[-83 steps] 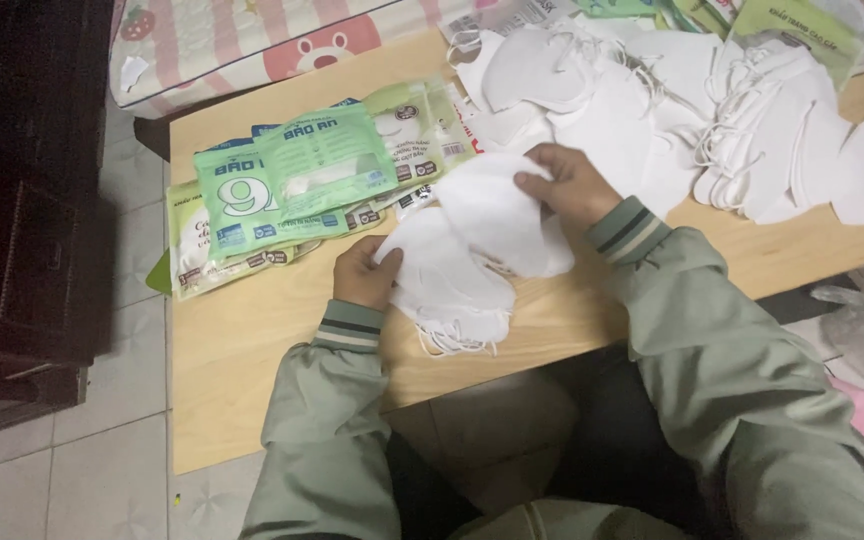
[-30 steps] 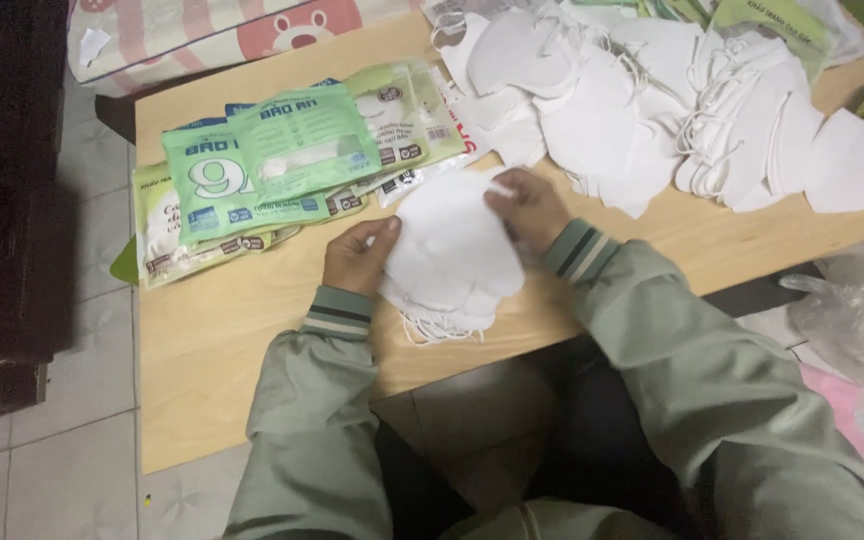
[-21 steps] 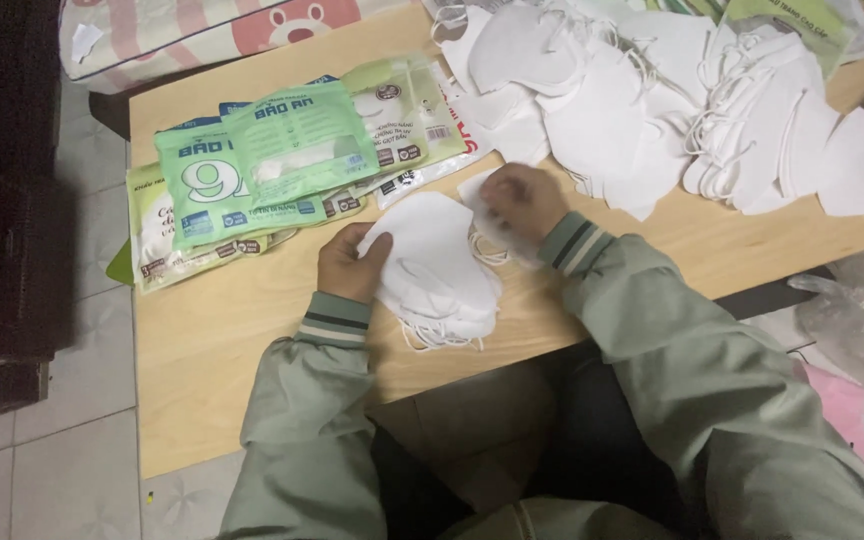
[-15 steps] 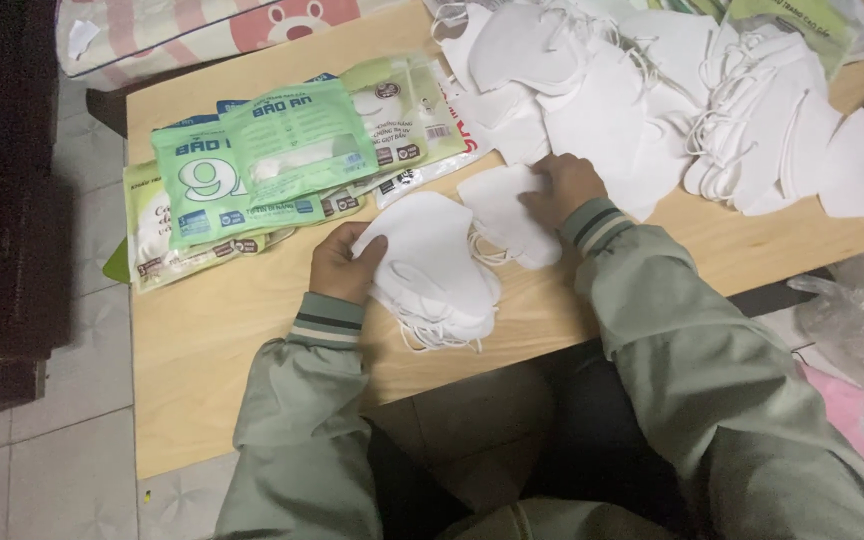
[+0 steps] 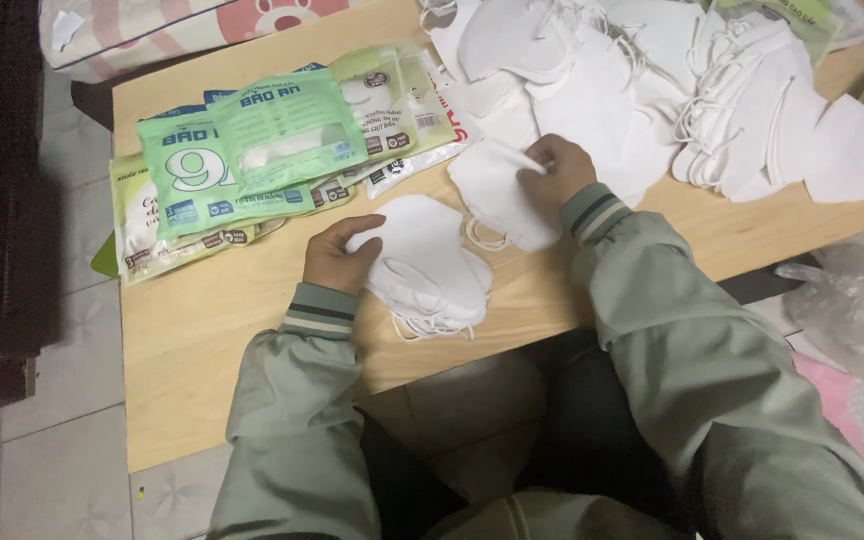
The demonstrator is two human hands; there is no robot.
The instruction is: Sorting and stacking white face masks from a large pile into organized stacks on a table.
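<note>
My left hand (image 5: 339,257) grips the left side of a stack of white face masks (image 5: 424,265) lying on the wooden table (image 5: 202,330), their ear loops trailing toward me. My right hand (image 5: 559,172) pinches a single white mask (image 5: 497,190) just right of and beyond the stack, lifted slightly off the table. Both sleeves are pale green with striped cuffs.
A big heap of loose white masks (image 5: 672,90) covers the table's far right. Several flat green and white packets (image 5: 262,150) lie fanned at the far left. A clear plastic bag (image 5: 852,300) sits off the table's right edge. Tiled floor (image 5: 42,450) lies to the left.
My right hand has left the stack and moved right and away, now holding one separate mask. My left hand stays on the stack, which rests flat on the table.
</note>
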